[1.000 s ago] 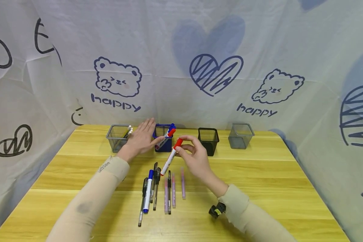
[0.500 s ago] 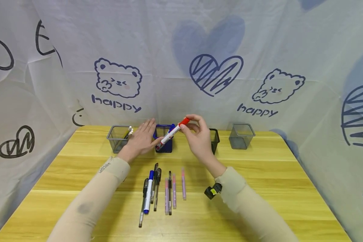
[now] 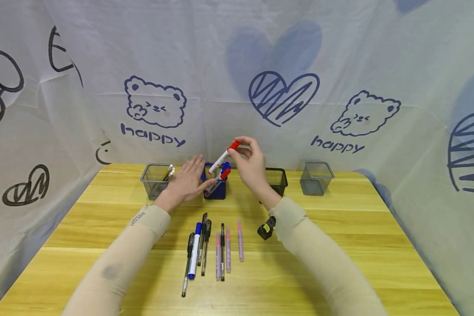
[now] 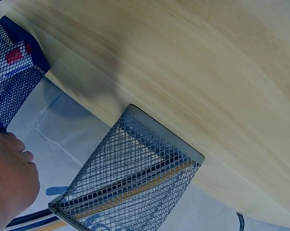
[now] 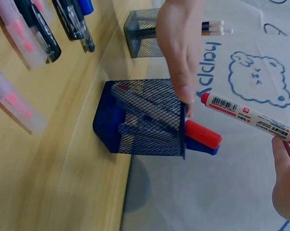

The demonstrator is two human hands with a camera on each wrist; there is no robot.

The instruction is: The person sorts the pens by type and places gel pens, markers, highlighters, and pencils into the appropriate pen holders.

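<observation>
My right hand [image 3: 250,166] pinches a whiteboard marker [image 3: 221,160] by its red cap. The marker slants, its lower red end above the rim of the blue mesh pen holder [image 3: 217,193], apart from it in the right wrist view. Inside that holder lean a red-capped marker [image 5: 202,134] and a blue-capped marker [image 5: 202,146]. My left hand [image 3: 183,182] lies at the holder's left side with straight fingers, its thumb touching the rim. Left of this hand stands a grey mesh pen holder [image 4: 135,168] with pencils in it.
A black mesh holder [image 3: 276,180] and another grey mesh holder [image 3: 315,186] stand to the right. On the table lie a blue-capped marker [image 3: 195,250], several black gel pens [image 3: 187,263] and pink highlighters [image 3: 240,241]. A printed cloth [image 3: 221,118] hangs right behind the holders.
My right hand has lifted the red marker up and back from the table, to over the blue holder's rim. The left hand has stayed in place.
</observation>
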